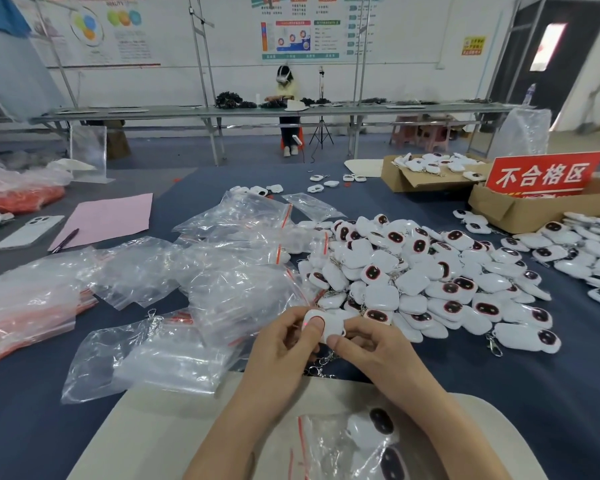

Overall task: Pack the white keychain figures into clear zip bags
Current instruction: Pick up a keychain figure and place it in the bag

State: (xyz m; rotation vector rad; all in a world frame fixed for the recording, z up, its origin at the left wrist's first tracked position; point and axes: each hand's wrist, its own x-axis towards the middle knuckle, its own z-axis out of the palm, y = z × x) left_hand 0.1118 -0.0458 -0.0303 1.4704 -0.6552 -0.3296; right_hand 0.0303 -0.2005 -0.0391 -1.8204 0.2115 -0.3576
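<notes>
fingers [312,329] of left hand [278,351] and right hand [374,351] clamped on one white keychain figure [331,323], heap of figures [430,271] just beyond, clear zip bags [222,265] left, on blue worktop [551,393]

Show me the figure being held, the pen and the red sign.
Held figure [334,322]: head view, on its white body.
Pen [66,240]: head view, mid-barrel.
Red sign [542,174]: head view, middle of its white lettering.
</notes>
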